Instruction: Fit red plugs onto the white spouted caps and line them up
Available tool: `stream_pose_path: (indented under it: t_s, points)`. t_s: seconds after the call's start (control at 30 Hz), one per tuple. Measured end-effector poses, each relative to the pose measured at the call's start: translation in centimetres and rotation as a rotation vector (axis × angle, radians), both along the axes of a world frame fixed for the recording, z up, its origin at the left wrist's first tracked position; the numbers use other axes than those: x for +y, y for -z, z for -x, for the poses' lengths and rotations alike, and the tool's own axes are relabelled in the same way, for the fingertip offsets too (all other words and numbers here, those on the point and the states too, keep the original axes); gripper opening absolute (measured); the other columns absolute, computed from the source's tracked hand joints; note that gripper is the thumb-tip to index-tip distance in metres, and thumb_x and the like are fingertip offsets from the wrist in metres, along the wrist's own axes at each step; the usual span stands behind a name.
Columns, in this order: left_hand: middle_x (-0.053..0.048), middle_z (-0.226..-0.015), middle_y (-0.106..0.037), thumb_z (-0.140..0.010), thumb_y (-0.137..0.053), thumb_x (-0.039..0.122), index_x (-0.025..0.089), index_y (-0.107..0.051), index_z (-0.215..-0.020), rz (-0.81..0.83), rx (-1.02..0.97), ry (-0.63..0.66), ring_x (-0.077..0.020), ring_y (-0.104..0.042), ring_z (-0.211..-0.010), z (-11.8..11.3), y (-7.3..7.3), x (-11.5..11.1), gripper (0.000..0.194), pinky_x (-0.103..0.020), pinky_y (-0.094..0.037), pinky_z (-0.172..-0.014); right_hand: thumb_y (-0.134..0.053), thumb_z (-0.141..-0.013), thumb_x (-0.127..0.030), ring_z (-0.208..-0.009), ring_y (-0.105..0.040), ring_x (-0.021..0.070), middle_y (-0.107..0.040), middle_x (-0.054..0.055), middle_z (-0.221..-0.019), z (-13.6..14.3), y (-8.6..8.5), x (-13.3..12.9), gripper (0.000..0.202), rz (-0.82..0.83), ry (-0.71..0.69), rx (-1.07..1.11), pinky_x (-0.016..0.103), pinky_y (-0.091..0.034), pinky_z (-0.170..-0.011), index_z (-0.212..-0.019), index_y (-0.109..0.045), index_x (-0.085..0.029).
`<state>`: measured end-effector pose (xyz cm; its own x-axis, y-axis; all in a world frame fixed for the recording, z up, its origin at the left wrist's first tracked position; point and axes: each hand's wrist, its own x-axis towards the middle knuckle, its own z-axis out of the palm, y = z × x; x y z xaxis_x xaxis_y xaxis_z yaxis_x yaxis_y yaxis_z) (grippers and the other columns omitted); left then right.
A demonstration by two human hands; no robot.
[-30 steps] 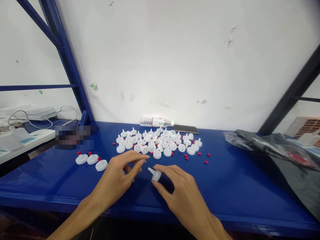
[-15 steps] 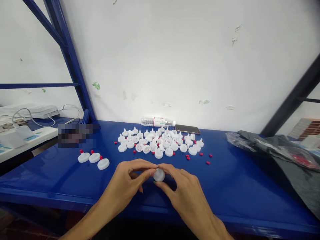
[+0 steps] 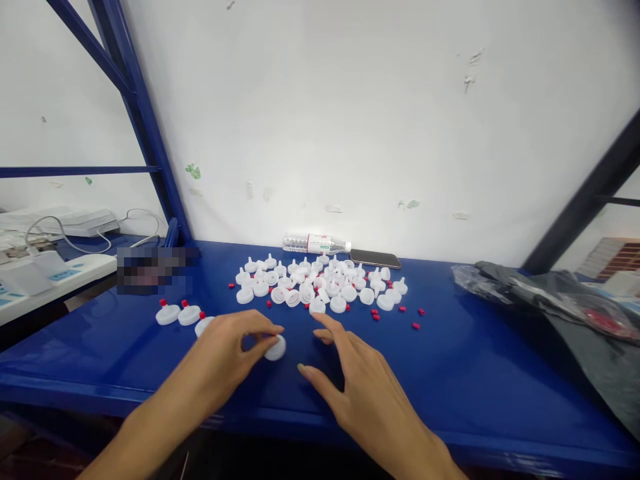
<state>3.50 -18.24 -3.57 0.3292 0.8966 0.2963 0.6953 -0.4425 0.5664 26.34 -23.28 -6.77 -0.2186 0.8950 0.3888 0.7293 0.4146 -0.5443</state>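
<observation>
Thumb and fingertips of my left hand [image 3: 235,347] pinch a white round cap [image 3: 276,348] above the front of the blue table [image 3: 450,373]. My right hand [image 3: 365,393] is apart from it, thumb and fingers spread, holding nothing. Its fingertips are just in front of a pile of white spouted caps [image 3: 305,283], with small red pieces [image 3: 416,326] scattered among and beside them. To the left stand white caps with red tips [image 3: 167,313]; the nearest is partly hidden by my left hand.
A clear bottle [image 3: 315,244] and a dark phone [image 3: 375,259] lie behind the pile. Grey plastic bags [image 3: 530,287] are at the right. A white power strip [image 3: 60,275] is at the left, beside blue frame posts.
My left hand has moved left with the white cap. My right hand has let go of the cap and opened, its fingers now spread.
</observation>
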Motion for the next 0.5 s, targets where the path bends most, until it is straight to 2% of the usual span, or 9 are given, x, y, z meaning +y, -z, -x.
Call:
stream_pose_path:
  t_s: [0.1,0.2,0.27,0.37,0.5]
  points:
    - [-0.005,-0.094,-0.08,-0.085,-0.061,0.04,0.026,-0.081,-0.092,-0.094,0.217,-0.217,-0.0264,-0.072,-0.081,3.9,-0.6,1.2,0.025,-0.035,-0.05,-0.072,-0.057,-0.1,-0.034,-0.116,-0.068,0.026,-0.07,0.006,-0.128,0.0,-0.2,-0.1,0.053,0.002,-0.002,-0.006,0.046,-0.056,-0.098,-0.151,-0.041,-0.032]
    - [-0.007,-0.089,-0.08,-0.084,-0.059,0.035,0.026,-0.081,-0.091,-0.053,0.413,-0.384,-0.0311,-0.073,-0.082,7.2,-1.3,2.3,0.025,-0.037,-0.048,-0.069,-0.055,-0.101,-0.033,-0.118,-0.068,0.0278,-0.07,0.006,-0.129,0.0,-0.3,-0.1,0.049,0.001,0.0,-0.028,0.048,-0.056,-0.099,-0.149,-0.045,-0.031]
    - [-0.007,-0.086,-0.08,-0.087,-0.056,0.035,0.024,-0.081,-0.093,-0.077,0.469,-0.417,-0.0311,-0.073,-0.08,8.4,-1.8,2.8,0.028,-0.035,-0.048,-0.068,-0.055,-0.101,-0.033,-0.121,-0.067,0.029,-0.07,0.006,-0.131,0.0,-0.3,-0.1,0.047,0.005,0.005,-0.04,0.05,-0.055,-0.101,-0.147,-0.047,-0.031]
    - [-0.004,-0.083,-0.079,-0.092,-0.05,0.031,0.019,-0.08,-0.102,-0.126,0.497,-0.399,-0.0291,-0.073,-0.081,8.9,-2.3,3.5,0.033,-0.033,-0.048,-0.071,-0.055,-0.101,-0.033,-0.122,-0.066,0.0289,-0.07,0.005,-0.132,0.0,-0.3,0.0,0.046,0.004,0.002,-0.051,0.052,-0.054,-0.103,-0.146,-0.049,-0.031]
    - [-0.005,-0.087,-0.08,-0.092,-0.052,0.03,0.021,-0.076,-0.117,-0.098,0.522,-0.434,-0.0312,-0.074,-0.083,9.2,-2.1,4.3,0.036,-0.036,-0.05,-0.07,-0.055,-0.101,-0.032,-0.119,-0.067,0.028,-0.071,0.005,-0.129,0.0,-0.3,0.0,0.044,-0.005,0.003,-0.056,0.05,-0.055,-0.101,-0.145,-0.051,-0.031]
